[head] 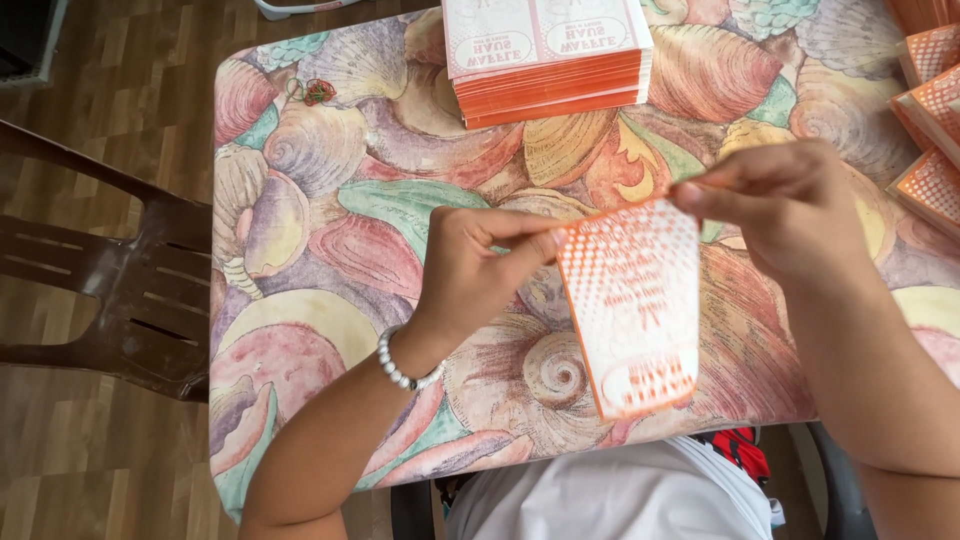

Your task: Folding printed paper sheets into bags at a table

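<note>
So the biggest thing here is the table [330, 200], covered in a cloth printed with big seashells in pinks, purples, greens and yellows. It fills most of the view. Off to the left there's a dark brown plastic chair [110, 290] on a wood-look floor [90, 70], sitting just beside the table edge.

At the far side of the table, roughly centre, sits a neat stack of flat orange-and-white paper sleeves [545, 60], printed side up. Over at the far right edge there are more orange pieces [930, 110] with a white dot pattern, overlapping each other and partly cut off by the frame.

In the middle, held up above the table near the person, is one orange-and-white paper sleeve [632, 305], tapered and tilted a bit, dotted pattern at the top. The left hand [470, 275] pinches its top left corner, fingers closed on the paper, with a white bead bracelet [400, 365] on the wrist. The right hand [790, 215] grips the top right corner, fingertips pressed together on the edge.

Smallest bit: a little red and green tangle, maybe rubber bands [315, 92], lying on the far left of the table.
</note>
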